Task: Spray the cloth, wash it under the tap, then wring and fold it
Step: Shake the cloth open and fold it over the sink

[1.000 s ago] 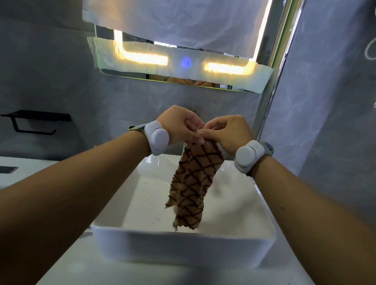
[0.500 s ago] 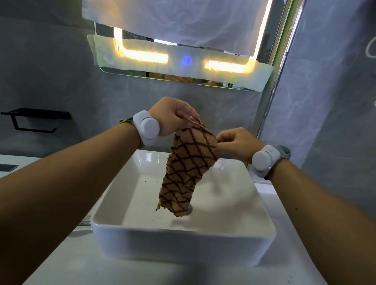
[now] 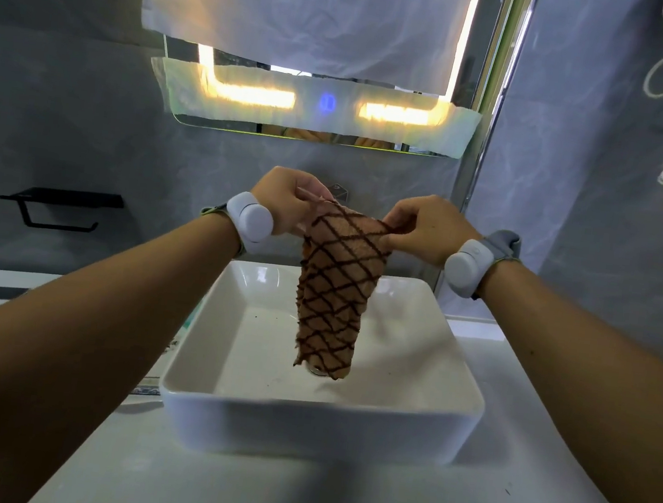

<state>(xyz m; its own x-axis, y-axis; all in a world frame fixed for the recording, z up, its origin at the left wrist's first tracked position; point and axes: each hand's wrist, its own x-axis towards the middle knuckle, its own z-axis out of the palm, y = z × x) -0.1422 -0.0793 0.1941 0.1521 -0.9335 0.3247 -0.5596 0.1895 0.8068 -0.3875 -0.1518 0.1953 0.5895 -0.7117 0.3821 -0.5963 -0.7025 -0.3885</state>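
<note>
One brown, dark-latticed cloth [image 3: 335, 289] hangs above one white sink [image 3: 300, 427]. The left hand [image 3: 290, 200] pinches its top corner at 10 o'clock with its fingers [image 3: 315, 195], the right hand [image 3: 424, 227] at 2 o'clock.

Bare forearms; left wrist device [image 3: 249, 217] and right wrist device [image 3: 463, 267] are rounded, white, on greyish straps.

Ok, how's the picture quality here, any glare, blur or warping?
Head view: the light strips glare warm and blown out. The wide lens bends straight lines near the frame edges. The cloth over the sink looks sharp, with no motion blur.
</note>
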